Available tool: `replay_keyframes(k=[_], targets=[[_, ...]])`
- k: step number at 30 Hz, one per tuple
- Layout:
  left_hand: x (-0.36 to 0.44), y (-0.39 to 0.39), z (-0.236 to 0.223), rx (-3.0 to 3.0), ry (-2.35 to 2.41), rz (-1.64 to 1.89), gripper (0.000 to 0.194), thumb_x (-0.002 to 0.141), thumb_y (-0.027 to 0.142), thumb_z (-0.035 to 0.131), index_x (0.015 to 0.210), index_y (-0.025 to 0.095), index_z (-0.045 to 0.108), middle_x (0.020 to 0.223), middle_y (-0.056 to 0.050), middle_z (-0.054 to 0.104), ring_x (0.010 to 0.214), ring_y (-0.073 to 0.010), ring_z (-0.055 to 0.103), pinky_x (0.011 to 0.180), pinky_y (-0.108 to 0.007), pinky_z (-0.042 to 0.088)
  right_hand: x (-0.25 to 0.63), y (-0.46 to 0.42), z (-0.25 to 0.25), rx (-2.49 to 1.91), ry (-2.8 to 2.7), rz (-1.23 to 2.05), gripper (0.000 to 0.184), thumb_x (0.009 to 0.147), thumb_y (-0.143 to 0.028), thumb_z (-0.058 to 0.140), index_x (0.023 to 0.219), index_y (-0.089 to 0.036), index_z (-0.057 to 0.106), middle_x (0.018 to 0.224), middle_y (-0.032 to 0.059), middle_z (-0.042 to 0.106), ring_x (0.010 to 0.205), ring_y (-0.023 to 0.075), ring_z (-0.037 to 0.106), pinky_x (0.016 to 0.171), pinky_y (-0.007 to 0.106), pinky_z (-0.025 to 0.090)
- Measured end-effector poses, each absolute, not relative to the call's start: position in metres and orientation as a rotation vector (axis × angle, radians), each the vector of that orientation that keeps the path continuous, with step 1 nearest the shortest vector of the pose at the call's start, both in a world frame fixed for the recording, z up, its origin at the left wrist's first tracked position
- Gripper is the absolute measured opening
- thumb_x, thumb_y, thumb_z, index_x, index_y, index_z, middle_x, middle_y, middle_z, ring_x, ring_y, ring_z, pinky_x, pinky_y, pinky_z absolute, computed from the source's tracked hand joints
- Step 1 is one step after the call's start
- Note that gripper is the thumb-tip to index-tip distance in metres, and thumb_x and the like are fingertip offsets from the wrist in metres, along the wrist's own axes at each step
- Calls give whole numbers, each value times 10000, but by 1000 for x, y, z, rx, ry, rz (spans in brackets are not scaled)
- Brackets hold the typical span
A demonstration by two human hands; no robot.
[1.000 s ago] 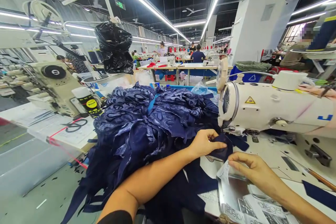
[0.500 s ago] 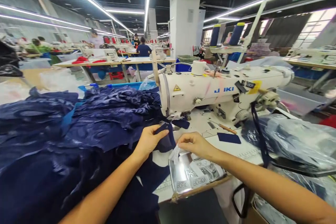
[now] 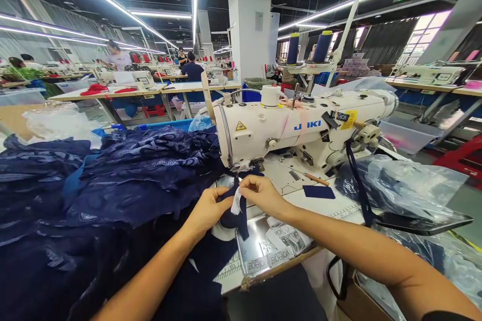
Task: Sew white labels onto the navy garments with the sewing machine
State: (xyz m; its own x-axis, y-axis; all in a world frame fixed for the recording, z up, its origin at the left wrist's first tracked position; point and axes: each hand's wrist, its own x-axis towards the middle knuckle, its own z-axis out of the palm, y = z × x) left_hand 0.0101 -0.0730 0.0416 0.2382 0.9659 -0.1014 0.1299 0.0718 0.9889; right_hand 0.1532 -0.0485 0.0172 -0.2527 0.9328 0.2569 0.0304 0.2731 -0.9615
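Observation:
Between the fingers of my right hand (image 3: 263,194) is a small white label (image 3: 237,201), held against a piece of navy fabric (image 3: 229,219). My left hand (image 3: 206,211) pinches that same fabric from the left, close to the label. Both hands are just in front of the needle end of a white sewing machine (image 3: 250,133). Below my right hand lies a shiny metal tray (image 3: 246,248) with several printed white labels (image 3: 283,256) in it. A large heap of navy garments (image 3: 143,175) reaches up to the machine on the left.
On the machine bed lie a wooden-handled tool (image 3: 315,178) and a navy fabric rectangle (image 3: 318,191). Plastic-wrapped goods (image 3: 410,180) and a dark flat panel (image 3: 425,222) stand at the right. Thread cones (image 3: 292,49) rise behind. Co-workers sit farther back.
My right hand has lifted a label from the tray and brought it up and left to the fabric in my left hand. The view has shifted slightly right.

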Motion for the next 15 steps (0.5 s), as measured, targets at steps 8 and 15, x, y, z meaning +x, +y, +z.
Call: replay_keyframes(k=[8,15], targets=[[16,-72,33,1253,1260,1070,262,544,370,680,596,124,608,511,34,529,468,-74,432,465,-193,314,150,-48,18,-942,-1476,1104,58,644,-191,521,593,-166,506,566,-52,479,563,88,439,583,233,355],[16,-70,28,1167,1247,1033,260,508,349,714,608,125,627,546,6,587,479,-90,479,464,-198,341,159,-42,22,-909,-1456,1322,50,618,-186,583,621,-155,544,598,-46,531,595,89,480,623,237,376]])
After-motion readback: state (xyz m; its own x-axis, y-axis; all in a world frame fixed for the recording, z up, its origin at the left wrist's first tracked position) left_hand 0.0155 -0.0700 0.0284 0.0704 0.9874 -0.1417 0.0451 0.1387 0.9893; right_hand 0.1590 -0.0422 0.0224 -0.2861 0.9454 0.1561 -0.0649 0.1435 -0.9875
